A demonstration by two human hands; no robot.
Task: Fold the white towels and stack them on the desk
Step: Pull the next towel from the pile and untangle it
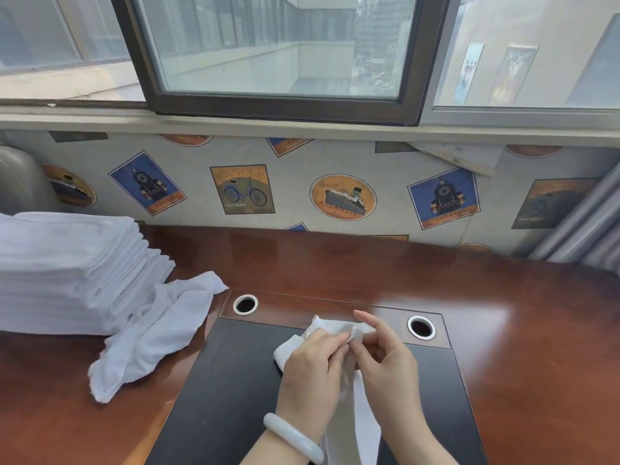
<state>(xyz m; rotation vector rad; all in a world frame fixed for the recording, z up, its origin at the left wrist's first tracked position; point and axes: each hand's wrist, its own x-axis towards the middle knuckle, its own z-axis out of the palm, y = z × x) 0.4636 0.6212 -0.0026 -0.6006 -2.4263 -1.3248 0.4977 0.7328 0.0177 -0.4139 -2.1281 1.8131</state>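
Towel (365, 414): I see left hand (312, 364) and right hand (385, 360) both pinching its top edge. Folded stack (67, 273) at table (503, 313) left edge; polished wood stretches right.

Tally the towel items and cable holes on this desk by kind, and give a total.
Stacks of folded towels: 1 (folded stack)
Loose towels: 2 (crumpled towel beside the stack; held towel, pinched by left hand and right hand)
Cable holes: 2 (left-side cable hole; right-side cable hole)
Total: 5
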